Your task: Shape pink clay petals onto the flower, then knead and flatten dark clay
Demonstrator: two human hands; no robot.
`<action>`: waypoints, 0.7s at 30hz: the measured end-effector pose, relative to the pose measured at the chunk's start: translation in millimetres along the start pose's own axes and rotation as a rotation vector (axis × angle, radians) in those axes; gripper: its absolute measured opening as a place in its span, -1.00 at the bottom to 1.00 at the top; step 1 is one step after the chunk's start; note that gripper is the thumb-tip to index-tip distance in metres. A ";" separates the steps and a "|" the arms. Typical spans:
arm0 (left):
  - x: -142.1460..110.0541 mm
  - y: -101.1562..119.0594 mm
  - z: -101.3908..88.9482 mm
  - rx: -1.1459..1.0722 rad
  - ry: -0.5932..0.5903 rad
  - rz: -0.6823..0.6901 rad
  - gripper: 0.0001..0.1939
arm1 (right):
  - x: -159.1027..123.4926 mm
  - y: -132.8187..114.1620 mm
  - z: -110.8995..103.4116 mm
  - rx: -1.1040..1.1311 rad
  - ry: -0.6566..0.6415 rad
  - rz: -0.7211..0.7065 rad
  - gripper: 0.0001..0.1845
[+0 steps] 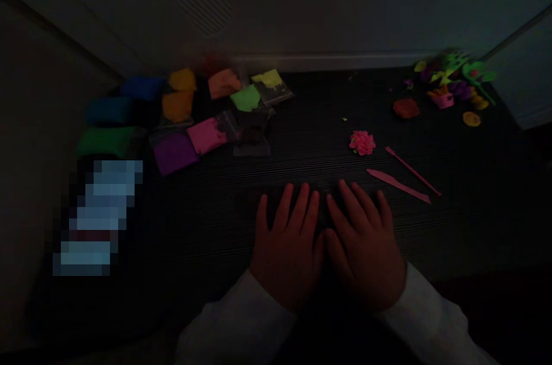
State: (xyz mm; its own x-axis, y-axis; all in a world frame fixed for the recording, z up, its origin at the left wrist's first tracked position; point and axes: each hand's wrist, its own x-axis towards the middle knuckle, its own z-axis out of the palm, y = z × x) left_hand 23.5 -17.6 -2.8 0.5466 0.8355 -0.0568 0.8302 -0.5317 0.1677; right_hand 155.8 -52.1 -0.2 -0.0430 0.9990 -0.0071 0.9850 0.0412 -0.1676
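Note:
Both palms rest face down on the dark, ridged tabletop (207, 215) in dim light. My left hand (287, 250) lies flat with its fingers apart, holding nothing. Beside it, thumbs nearly touching, my right hand (366, 244) is also flat and spread. Just beyond the right fingertips lie a pink modelling knife (399, 185) and a thin pink modelling stick (413, 171). A pink clay flower (362, 143) with bits of green sits a little farther back. Behind it is a tiny green scrap (344, 119).
Bags of coloured clay, including purple (175, 152), pink (207, 135) and green (107, 142), fill the back left. A pixelated bright rectangle (99, 210) lies at left. Several clay pieces (457, 83), a reddish lump (406, 108) and a yellow disc (471, 119) occupy the back right, before a pale panel (345, 20).

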 end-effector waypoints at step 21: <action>0.0 0.6 0.6 -0.045 -0.023 -0.019 -0.46 | 4.2 1.5 -3.9 0.030 -0.030 -0.027 -0.46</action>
State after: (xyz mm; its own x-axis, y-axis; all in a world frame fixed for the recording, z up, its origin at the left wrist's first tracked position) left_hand 24.2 -18.0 -3.3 0.5332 0.8420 -0.0826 0.8352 -0.5083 0.2102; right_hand 157.7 -47.8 3.4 -0.0754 0.9967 -0.0315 0.9780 0.0677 -0.1973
